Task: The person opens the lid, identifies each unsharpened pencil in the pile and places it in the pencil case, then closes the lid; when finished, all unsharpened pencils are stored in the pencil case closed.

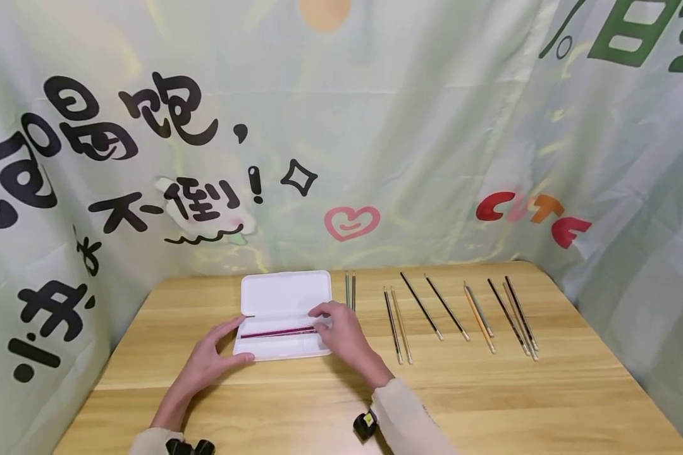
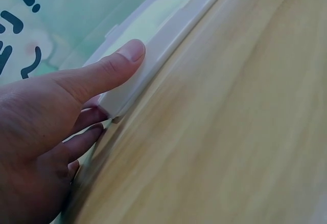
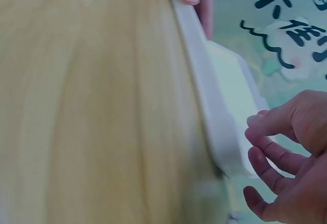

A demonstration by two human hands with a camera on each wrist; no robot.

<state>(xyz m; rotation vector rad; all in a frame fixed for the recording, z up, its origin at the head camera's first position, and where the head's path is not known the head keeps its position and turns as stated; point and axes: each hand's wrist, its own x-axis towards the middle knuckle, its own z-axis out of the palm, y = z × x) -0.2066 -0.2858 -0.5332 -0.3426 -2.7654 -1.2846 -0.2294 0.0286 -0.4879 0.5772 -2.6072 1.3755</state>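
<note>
White, wide open, the case (image 1: 279, 349) sits on the wooden table (image 1: 296, 404).

Head view: lid (image 1: 286, 294) folded back at the case's 12 o'clock. A purple pencil (image 1: 276, 332) lies inside, roughly 9 to 3. Left hand (image 1: 207, 357) grips the case at 9, thumb at the 7 o'clock corner. Right hand (image 1: 347, 338) is over the 3 o'clock end, fingers bent, near the pencil's end. Hands well apart. Out at 3 o'clock: loose pencils (image 1: 421, 306), black, green, orange and brown, most of them slanting, pale ends toward 5. Printed cloth (image 1: 432, 158) hangs behind at 12.

Left wrist view: left thumb lies across the near wall, other fingers round the end; clamped on the case corner. Right fingertips show up top, near 12.

Right wrist view: right thumb and index tips close together, remaining fingers loosely bent and spread, right by the case end at 4. Can't tell if they touch it. Left hand shows at 12, at the far end.
</note>
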